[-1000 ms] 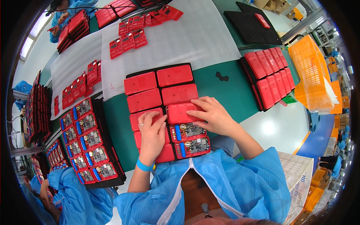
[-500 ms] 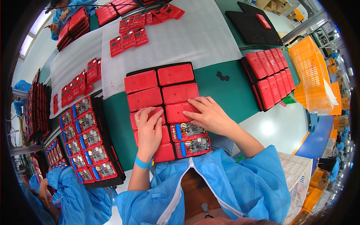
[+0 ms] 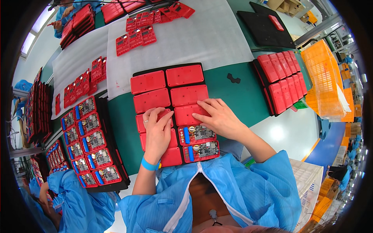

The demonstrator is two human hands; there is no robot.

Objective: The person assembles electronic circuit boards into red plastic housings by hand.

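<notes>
In front of me lies a black tray (image 3: pixel 168 67) holding two columns of red plastic cases. Fingers spread, my right hand (image 3: pixel 223 119) rests on a red cover (image 3: pixel 183 115) in the right column. My left hand (image 3: pixel 156 130) lies over the left column with its fingers bent and apart, fingertips near that cover's left edge. It partly hides the red cases beneath it. Nearest me in the right column, two uncovered red cases show a green-grey circuit board (image 3: pixel 204 133) and a blue strip (image 3: pixel 187 136). The other visible cases have plain red backs upward.
To the left, another black tray holds open cases with circuit boards (image 3: pixel 94 140). Stacked trays of red covers (image 3: pixel 276 64) stand right. Red parts (image 3: pixel 136 37) lie on a white sheet (image 3: pixel 186 39). A small black piece (image 3: pixel 233 78) lies on the green table. Co-workers in blue sit left and far left.
The whole view has shifted slightly. Both hands stay at nearly the same places on the tray, and the cases look unchanged.
</notes>
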